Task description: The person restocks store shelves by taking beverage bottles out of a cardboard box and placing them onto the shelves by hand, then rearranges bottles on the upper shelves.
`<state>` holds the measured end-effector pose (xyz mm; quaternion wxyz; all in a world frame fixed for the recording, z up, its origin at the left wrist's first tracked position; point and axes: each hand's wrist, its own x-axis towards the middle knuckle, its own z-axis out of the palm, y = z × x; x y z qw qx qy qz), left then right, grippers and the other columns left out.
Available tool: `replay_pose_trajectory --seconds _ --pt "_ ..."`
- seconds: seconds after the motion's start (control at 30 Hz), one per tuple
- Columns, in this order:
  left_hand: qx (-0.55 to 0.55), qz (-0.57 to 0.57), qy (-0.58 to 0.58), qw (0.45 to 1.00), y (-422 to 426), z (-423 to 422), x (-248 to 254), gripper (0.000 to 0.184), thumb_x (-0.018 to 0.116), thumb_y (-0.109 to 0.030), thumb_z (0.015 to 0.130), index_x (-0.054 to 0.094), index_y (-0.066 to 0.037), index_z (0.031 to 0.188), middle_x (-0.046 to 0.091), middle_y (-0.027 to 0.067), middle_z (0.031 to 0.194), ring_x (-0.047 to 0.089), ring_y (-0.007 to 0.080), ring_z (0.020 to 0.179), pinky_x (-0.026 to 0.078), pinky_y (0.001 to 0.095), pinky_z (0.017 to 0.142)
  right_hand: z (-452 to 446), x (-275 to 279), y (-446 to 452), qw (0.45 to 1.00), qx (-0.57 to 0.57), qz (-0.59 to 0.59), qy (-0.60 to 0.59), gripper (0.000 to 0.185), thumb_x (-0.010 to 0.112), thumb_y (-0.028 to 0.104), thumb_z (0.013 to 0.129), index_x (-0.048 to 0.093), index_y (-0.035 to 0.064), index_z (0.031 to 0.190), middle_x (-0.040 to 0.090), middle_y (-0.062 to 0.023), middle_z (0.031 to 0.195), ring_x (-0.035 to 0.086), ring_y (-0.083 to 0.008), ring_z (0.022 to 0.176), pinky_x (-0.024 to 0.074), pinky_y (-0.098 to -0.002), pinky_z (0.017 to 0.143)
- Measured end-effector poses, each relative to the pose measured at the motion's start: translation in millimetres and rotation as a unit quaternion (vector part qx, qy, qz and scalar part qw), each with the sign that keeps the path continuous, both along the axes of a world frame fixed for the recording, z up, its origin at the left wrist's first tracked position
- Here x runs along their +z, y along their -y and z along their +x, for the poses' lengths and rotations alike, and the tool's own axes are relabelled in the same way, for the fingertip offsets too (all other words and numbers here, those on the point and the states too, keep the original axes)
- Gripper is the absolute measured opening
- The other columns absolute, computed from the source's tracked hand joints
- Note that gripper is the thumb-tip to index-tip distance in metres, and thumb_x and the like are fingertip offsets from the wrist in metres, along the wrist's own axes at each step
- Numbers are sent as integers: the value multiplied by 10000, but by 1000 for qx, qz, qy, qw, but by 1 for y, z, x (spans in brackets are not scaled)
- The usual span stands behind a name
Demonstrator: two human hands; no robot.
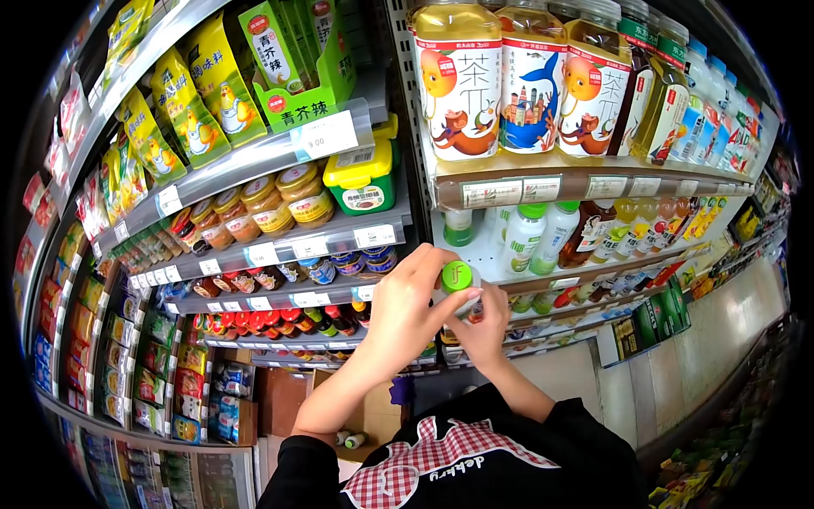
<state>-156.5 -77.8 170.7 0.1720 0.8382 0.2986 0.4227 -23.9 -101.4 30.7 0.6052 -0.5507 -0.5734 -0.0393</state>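
A bottle with a bright green cap (456, 275) is held between both hands in front of the shelves. My left hand (415, 293) is closed round its left side, near the cap. My right hand (483, 322) is wrapped round the bottle lower down, on its right side. The bottle's body is mostly hidden by the fingers. Just beyond the hands, white bottles with green caps (524, 237) stand on the middle right shelf, and a similar bottle (458, 227) stands at that shelf's left end.
Large tea bottles (458, 93) line the upper right shelf (593, 188). Jars (301, 195) and a green tub with a yellow lid (360, 180) fill the left shelves. Below, a cardboard box (373, 416) holds green-capped bottles (356, 440). Green cartons (666, 314) stand at the right.
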Motion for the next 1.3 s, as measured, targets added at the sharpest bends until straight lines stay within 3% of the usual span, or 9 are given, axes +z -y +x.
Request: replay_pose_trajectory --seconds 0.13,0.2,0.33,0.5,0.63,0.9,1.13,1.27,1.3 --pt "20 -8 0 1000 -1 2 -3 547 828 -208 790 603 -50 1263 548 81 816 518 205 607 453 326 557 7 -13 -28 998 -18 24 -57 539 900 218 670 647 10 1099 673 -154 970 622 -371 902 455 -462 792" --pt "43 -24 4 999 -2 2 -19 550 813 -240 813 586 -55 1279 553 82 824 519 205 607 453 331 558 13 -18 -41 996 -7 46 -82 527 906 232 693 637 -17 1072 664 -173 945 631 -385 861 480 -456 750" --pt "88 -36 10 995 -18 3 -71 351 710 -173 909 583 -26 1200 577 124 866 584 272 659 471 373 594 18 -15 -59 993 -28 43 -104 526 907 178 696 641 -23 1103 671 -170 956 649 -364 845 499 -438 751" --pt "128 -58 -44 989 -36 16 -130 398 661 -63 869 562 -4 1249 593 172 1105 547 402 1035 487 472 844 27 -29 -72 996 -44 -4 -84 541 906 230 697 640 -13 1100 668 -175 947 640 -372 854 493 -443 755" --pt "123 -29 -12 992 -49 29 -161 494 689 -49 823 552 3 1294 609 183 1196 544 417 1028 469 471 901 29 -36 -78 994 -64 -35 -79 551 899 258 701 635 -2 1109 665 -170 922 635 -371 844 493 -455 748" --pt "163 -24 2 986 -64 51 -170 503 767 -61 720 600 3 1190 634 161 1052 563 389 1006 465 468 859 27 -27 -84 990 -105 -73 -53 601 851 355 751 614 25 1194 685 -190 972 649 -420 899 500 -495 753" --pt "190 -37 11 981 -71 59 -169 398 743 -47 712 637 18 1091 666 181 988 587 404 940 473 477 826 26 -26 -82 986 -123 -109 -15 625 818 394 774 580 77 1257 664 -179 968 652 -405 883 502 -503 716" --pt "194 -38 8 980 -74 61 -168 391 759 -69 720 642 2 1086 670 170 979 595 392 951 471 474 819 29 -41 -74 994 -62 -79 -41 632 820 254 794 544 65 1330 676 -199 1098 654 -419 942 512 -487 745" --pt "195 -40 9 980 -75 61 -168 399 775 -86 721 644 -6 1089 669 168 972 598 386 955 471 471 819 28 -41 -70 995 -53 -75 -43 599 790 134 815 536 47 1351 666 -204 1188 660 -405 1027 545 -462 807"
